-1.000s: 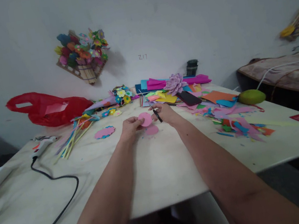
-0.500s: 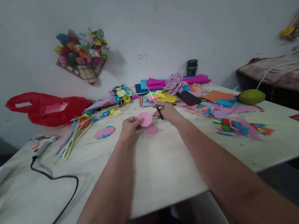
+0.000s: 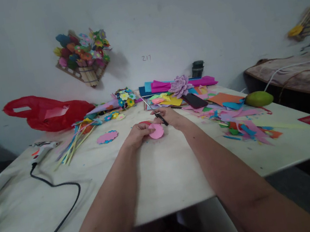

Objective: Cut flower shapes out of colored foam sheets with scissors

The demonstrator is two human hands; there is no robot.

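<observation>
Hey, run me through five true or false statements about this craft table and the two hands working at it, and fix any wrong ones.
1. The right hand holds scissors. True.
2. The left hand grips the red plastic bag. False: its fingers hold a round pink piece.
3. A scalloped pink piece with blue at its edge lies to the left of both hands. True.
4. The white glue gun lies at the right end of the table. False: it lies toward the left end.
5. The green fruit sits to the right of the lilac flower. True.
</observation>
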